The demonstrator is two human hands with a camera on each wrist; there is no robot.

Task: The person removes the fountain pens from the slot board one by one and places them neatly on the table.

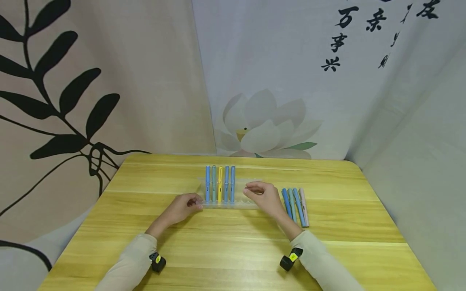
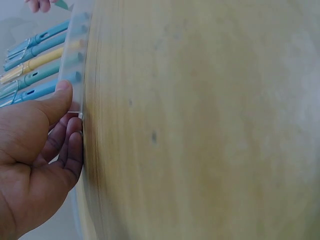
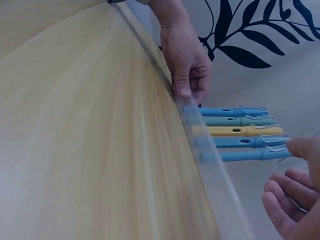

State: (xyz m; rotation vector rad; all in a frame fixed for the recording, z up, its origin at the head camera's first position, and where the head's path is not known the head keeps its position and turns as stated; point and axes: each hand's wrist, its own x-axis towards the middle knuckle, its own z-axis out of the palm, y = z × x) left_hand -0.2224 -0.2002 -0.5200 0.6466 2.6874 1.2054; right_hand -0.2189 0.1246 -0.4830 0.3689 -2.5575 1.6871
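Head view shows the clear pen tray (image 1: 233, 202) mid-table; the left hand (image 1: 182, 209) pinches its 9 o'clock end, and the right hand (image 1: 263, 196) rests loosely curled, empty, at 3 o'clock. Thin plastic, likely light, flexible, slippery: best gripped at both ends.

tray (image 1: 251, 202): clear plastic pen holder, shallow and long, lying flat near the middle of the table, long side parallel to the near edge; left end pinched at its near corner.
pens in tray (image 1: 220, 184): five, side by side in the left half, pointing to the far edge; blue, teal, yellow, blue, blue; capped, clips up.
loose pens (image 1: 295, 202): four on the bare wood just right of the tray, slightly slanted; blue, teal, blue, pale pink.
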